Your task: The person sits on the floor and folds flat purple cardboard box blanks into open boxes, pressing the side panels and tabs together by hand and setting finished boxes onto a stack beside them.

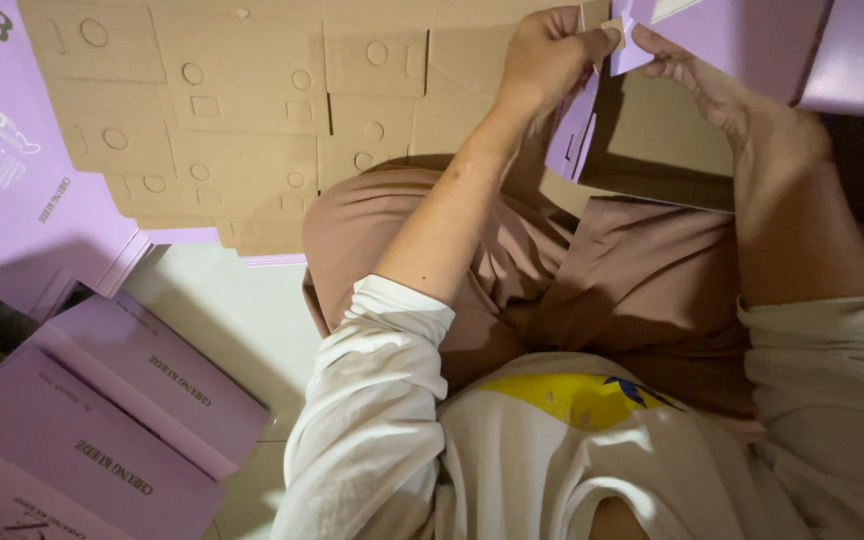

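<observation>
While both arms reach toward twelve o'clock over the lap, the left hand (549, 52) and the right hand (690, 75) meet at a lilac cardboard box (652, 140) that is only partly folded. It sits at about one o'clock in the view, its brown inner side facing the camera and lilac panels running off the top edge. The left hand's fingers (592, 38) are curled shut, pinching a small lilac flap (624, 45) from its nine o'clock side. The right hand's fingers (657, 48) press the same flap from its three o'clock side, closed on the card; the flap lies between the two sets of fingertips. A lilac tab (572, 130) hangs down just below the left wrist. At eleven o'clock lies a stack of flat brown die-cut sheets (222, 110); at seven o'clock, flattened lilac boxes (102, 430) rest on the pale floor (237, 320).
</observation>
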